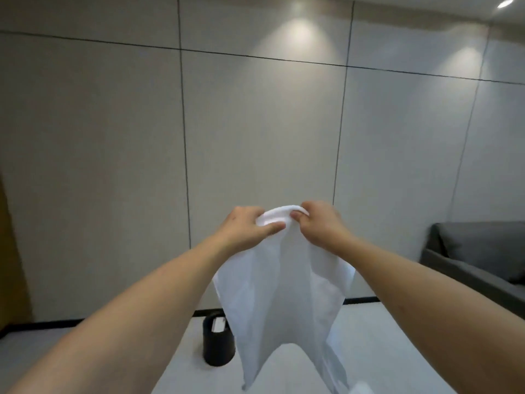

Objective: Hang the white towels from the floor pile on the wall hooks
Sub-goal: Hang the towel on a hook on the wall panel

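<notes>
At the centre of the frame, slightly below the middle, the left hand (248, 226) and the right hand (318, 223) sit close together, each pinching the gathered top edge of a white towel (284, 285); the fingers (272, 228) of the left curl round the bunched cloth with the thumb laid along its front, and those of the right fold over the short rolled hump of fabric arching between the two hands. Below the grip the towel hangs free in two soft lobes, reaching the bottom edge of the frame. The main risk, as I judge it, is that no hook shows anywhere on the wall (255, 123) ahead, so the person may have to turn or step while carrying the cloth, and the trailing corners could drag on the floor (383, 336) or catch the black bin (217, 346) standing at the lower middle, just left of the towel. A narrow pinch on thin fabric may also slip, letting one side drop. The towel looks thin, smooth and limp, faintly creased. The wall is matte grey panelling cut by dark seams; the bin is a dark, smooth cylinder with something pale inside; a grey upholstered sofa (477, 257) sits at the right edge. The floor pile is not in view.
</notes>
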### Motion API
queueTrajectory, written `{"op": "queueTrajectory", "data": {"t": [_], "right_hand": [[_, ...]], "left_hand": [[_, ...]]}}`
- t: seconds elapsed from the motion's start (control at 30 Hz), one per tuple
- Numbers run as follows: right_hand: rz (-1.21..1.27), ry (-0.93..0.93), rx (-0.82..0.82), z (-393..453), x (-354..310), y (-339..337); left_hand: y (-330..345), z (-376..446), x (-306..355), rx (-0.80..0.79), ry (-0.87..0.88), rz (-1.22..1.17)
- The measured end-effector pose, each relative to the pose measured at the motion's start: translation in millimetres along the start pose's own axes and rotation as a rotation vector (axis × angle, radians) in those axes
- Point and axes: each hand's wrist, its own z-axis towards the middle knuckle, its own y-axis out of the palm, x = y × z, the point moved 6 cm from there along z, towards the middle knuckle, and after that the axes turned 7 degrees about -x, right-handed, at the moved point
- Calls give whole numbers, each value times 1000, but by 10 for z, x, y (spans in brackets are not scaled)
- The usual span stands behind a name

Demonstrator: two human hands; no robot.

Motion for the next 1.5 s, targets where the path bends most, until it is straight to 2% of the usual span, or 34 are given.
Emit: {"op": "queueTrajectory", "data": {"t": [0.1,0.2,0.37,0.7,0.97,1.13,1.5], "right_hand": [[84,-100,-48,360,-767,533],[155,-204,-95,666,-1633,1024],[217,-372,-124,918,-2810,1705],[441,-734,-301,1194,-5250,3151],[675,-1015,-474,1155,-7192,3790],[709,-1171,-528,835,-8114,4046],[700,-1389,-581,-12,-10037,4322]], "left_hand": [[-466,-232,-844,-26,-118,27],[-967,-522,-1679,40,-253,21],[-1591,-1051,-2679,153,-423,86],[-2905,-2283,-4362,368,-764,180],[-4043,-2998,-5105,564,-1033,341],[-4523,-3562,-5374,620,-1160,421],[-5673,-4989,-6060,730,-1286,526]]}}
